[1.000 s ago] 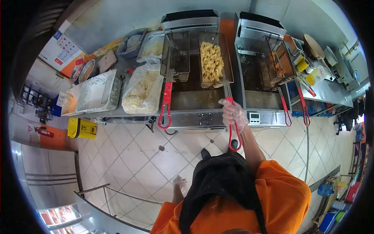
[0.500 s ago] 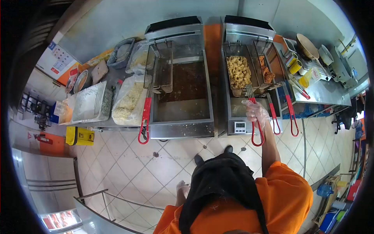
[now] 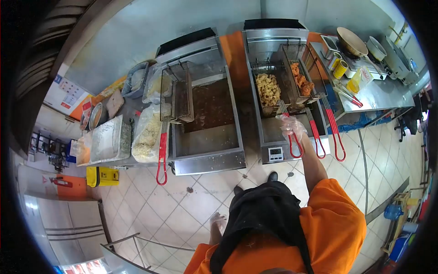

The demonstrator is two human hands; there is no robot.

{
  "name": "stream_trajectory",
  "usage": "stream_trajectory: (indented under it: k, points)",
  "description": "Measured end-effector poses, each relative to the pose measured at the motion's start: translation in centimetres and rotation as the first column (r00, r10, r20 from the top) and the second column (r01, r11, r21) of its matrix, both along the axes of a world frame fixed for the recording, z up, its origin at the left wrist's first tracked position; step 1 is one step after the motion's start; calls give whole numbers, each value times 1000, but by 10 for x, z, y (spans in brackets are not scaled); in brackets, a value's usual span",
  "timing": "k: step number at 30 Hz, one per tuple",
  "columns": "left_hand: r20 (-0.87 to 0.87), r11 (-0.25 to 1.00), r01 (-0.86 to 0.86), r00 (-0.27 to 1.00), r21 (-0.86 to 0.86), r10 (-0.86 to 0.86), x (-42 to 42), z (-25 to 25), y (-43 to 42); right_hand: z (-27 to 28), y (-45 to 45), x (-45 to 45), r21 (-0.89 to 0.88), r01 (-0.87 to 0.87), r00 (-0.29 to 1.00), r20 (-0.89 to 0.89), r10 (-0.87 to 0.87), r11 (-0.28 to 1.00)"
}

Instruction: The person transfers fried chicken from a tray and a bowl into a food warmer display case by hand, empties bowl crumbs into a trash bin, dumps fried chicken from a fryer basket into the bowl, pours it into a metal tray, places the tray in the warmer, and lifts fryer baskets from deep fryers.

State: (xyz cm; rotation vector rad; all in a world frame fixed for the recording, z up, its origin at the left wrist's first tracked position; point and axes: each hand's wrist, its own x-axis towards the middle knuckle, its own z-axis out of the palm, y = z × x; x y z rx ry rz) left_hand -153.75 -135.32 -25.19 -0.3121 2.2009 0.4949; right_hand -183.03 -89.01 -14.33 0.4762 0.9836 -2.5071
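Note:
My right hand [image 3: 292, 127], in a clear glove, is wrapped round the red handle of a fryer basket [image 3: 266, 111]. Pale yellow battered pieces [image 3: 268, 90] fill that basket, which sits low in the right fryer [image 3: 268, 129]. Beside it, a second basket with orange-brown fried pieces [image 3: 301, 79] hangs higher. My left hand [image 3: 218, 222], also gloved, hangs low at my side over the floor, away from any object, its fingers looking loosely apart. An unloaded basket [image 3: 181, 98] hangs at the left side of the left fryer [image 3: 205, 141].
Left of the fryers are a bag of crumbs [image 3: 148, 139], a floury metal tray [image 3: 107, 139] and a grey tub [image 3: 135, 81]. A pan [image 3: 351, 42] and yellow cans [image 3: 340, 69] stand on the right counter [image 3: 401, 93]. A yellow bin [image 3: 102, 176] is on the floor.
The basket of pale pieces has gone from above the left fryer into the right fryer and sunk lower there, my right hand still on its handle. The view has shifted and tilted.

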Motion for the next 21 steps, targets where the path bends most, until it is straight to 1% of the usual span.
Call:
stream_trajectory:
  k: [2,3,4,5,6,7,8,9,12,14,15,16,18,19,20,21]
  points:
    - [-9,1000,8,1000,7,-8,2,-13,-8,2,0,4,166,-64,998,-8,67,984]
    - [-13,1000,10,1000,8,-10,4,-19,-12,39,-12,17,521,-78,997,64,52,850]
    - [-19,1000,12,1000,13,-11,4,-25,-16,14,7,18,796,-12,988,-83,130,606]
    - [-22,1000,12,1000,17,-12,5,-29,-20,-28,41,19,951,109,949,-185,253,289]
    - [-28,1000,11,1000,22,-10,5,-34,-23,-27,49,27,981,162,936,-187,299,106]
    - [-31,1000,8,1000,30,-7,6,-39,-26,-27,56,34,973,215,927,-175,332,-86]
    - [-30,999,5,1000,37,-4,8,-44,-30,22,45,57,981,156,958,-121,259,-116]
    - [-38,999,2,999,43,-1,8,-49,-32,54,35,76,985,96,980,-69,185,-141]
    - [-63,998,-3,998,58,6,13,-64,-41,63,33,126,998,56,994,-55,93,-7]
    - [-59,989,-86,994,117,93,13,-74,-46,36,36,151,980,-52,998,55,11,-193]
    - [-24,962,-196,979,189,204,13,-80,-49,23,41,162,953,-111,994,105,-37,-280]
    - [16,918,-305,950,254,311,13,-84,-52,24,42,168,961,-52,998,40,-49,-271]
    - [4,929,-269,961,253,277,12,-90,-57,28,47,182,965,63,994,-84,-74,-253]
    - [-51,975,-121,990,186,132,10,-93,-58,11,55,188,957,232,935,-269,-230,-177]
    - [-94,993,33,995,114,-22,6,-95,-59,32,56,188,950,137,945,-210,-251,-282]
    - [-132,983,181,976,31,-175,2,-97,-59,32,65,191,953,180,925,-248,-289,-242]
